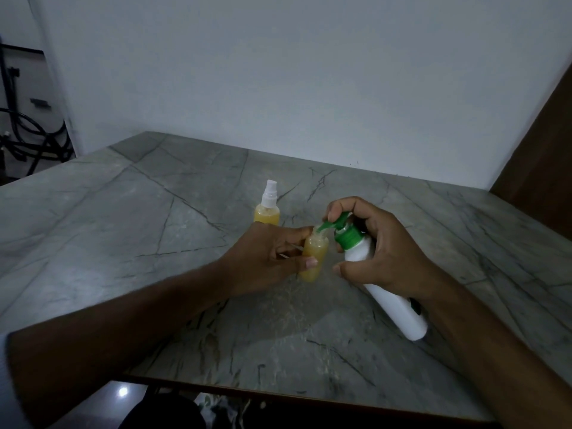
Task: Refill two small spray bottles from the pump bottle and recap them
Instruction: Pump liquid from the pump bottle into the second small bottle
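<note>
Marble table (pixel 154 212) — open spray bottle (pixel 314 253) and pump bottle (pixel 371 274) between hands.

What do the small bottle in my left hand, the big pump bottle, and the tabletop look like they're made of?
Small bottle: apparently clear plastic, since the yellow liquid shows through its wall.
Pump bottle: opaque white plastic with a smooth, slightly glossy body and a green plastic pump head.
Tabletop: looks like grey stone or marble-pattern laminate, matte with dark veins; which one cannot be told.
</note>
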